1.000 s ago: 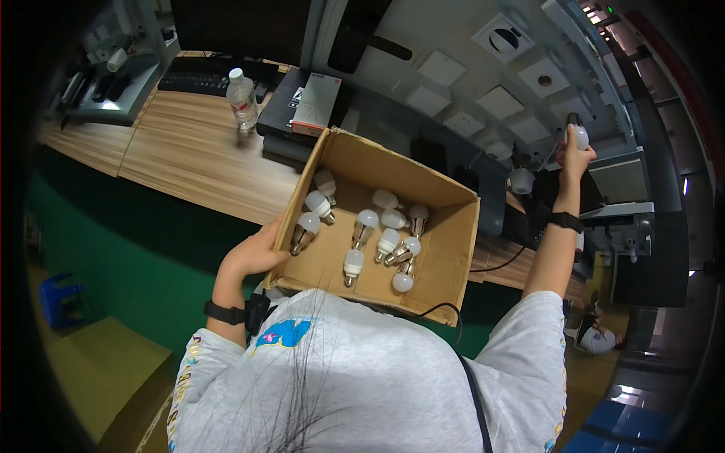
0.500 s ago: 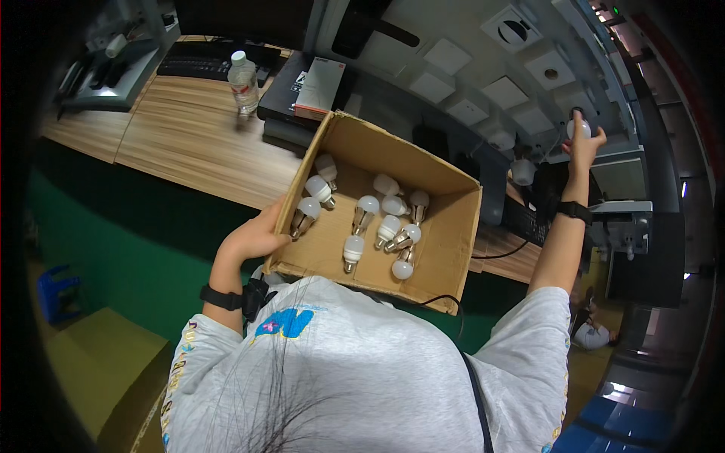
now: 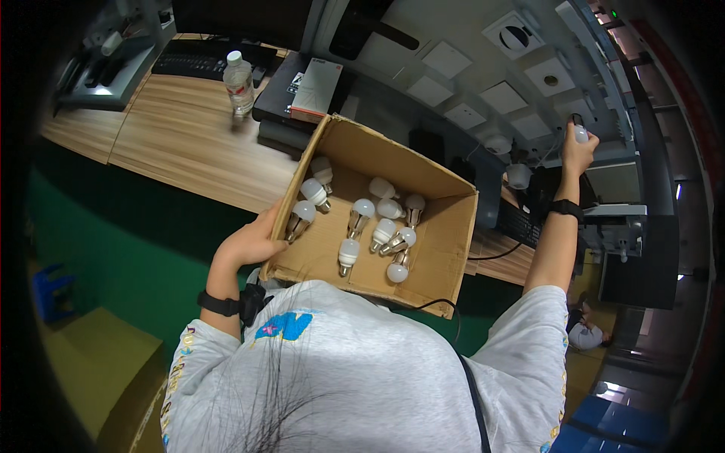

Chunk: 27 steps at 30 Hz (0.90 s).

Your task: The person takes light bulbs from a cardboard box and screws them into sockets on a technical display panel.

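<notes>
My left hand [image 3: 245,240] grips the left edge of an open cardboard box [image 3: 408,167], which is tilted against my front. Inside lie several white light bulbs with metal screw bases, among them one bulb [image 3: 348,253] near the middle and another bulb [image 3: 398,270] to its right. Far off to the upper right, my outstretched right hand [image 3: 578,155] has its fingers closed round a white bulb [image 3: 581,134] at a grey wall panel. A dark part shows at the bulb's far end; whether it is a socket I cannot tell.
White square fixtures [image 3: 504,99] cover the grey panel [image 3: 461,57]. On the wooden desk [image 3: 181,143] stand a water bottle [image 3: 239,84], a keyboard [image 3: 204,60] and a flat box [image 3: 317,87] on a black case. A thin black cable [image 3: 502,257] runs right of the cardboard box. Another person [image 3: 587,334] sits far right.
My right hand has turned, and its spread thumb and fingers have drawn in round the bulb. The whole view has shifted slightly; my left hand still grips the box.
</notes>
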Each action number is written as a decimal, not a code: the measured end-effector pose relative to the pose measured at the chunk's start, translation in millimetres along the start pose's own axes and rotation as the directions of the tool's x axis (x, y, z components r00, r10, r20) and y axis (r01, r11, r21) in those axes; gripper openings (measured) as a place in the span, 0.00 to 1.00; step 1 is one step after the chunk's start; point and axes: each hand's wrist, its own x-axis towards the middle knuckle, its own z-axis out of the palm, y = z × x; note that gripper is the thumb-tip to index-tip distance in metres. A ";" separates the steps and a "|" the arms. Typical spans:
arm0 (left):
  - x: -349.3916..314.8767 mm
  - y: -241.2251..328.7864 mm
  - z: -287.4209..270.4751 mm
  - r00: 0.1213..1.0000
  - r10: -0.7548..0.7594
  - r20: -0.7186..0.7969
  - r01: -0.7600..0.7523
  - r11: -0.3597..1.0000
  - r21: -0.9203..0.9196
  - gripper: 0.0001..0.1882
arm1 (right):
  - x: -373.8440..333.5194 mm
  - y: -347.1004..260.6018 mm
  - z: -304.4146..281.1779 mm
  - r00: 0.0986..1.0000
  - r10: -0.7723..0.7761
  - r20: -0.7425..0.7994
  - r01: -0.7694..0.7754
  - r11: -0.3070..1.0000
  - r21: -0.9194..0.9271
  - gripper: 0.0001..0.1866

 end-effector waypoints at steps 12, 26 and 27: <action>-0.2 2.0 -2.1 1.000 -0.011 0.012 0.011 0.999 0.044 0.48 | 31.5 25.8 11.0 0.561 0.143 0.815 -0.806 -0.132 0.577 0.23; 0.1 1.1 -0.8 1.000 0.002 0.008 -0.002 0.999 0.050 0.48 | 19.7 16.8 -4.1 0.746 0.170 0.643 -0.650 0.393 0.650 0.23; 0.0 -0.3 -0.5 1.000 0.001 0.002 -0.001 0.999 0.048 0.48 | 19.6 17.5 -4.3 0.746 0.172 0.643 -0.651 0.392 0.650 0.23</action>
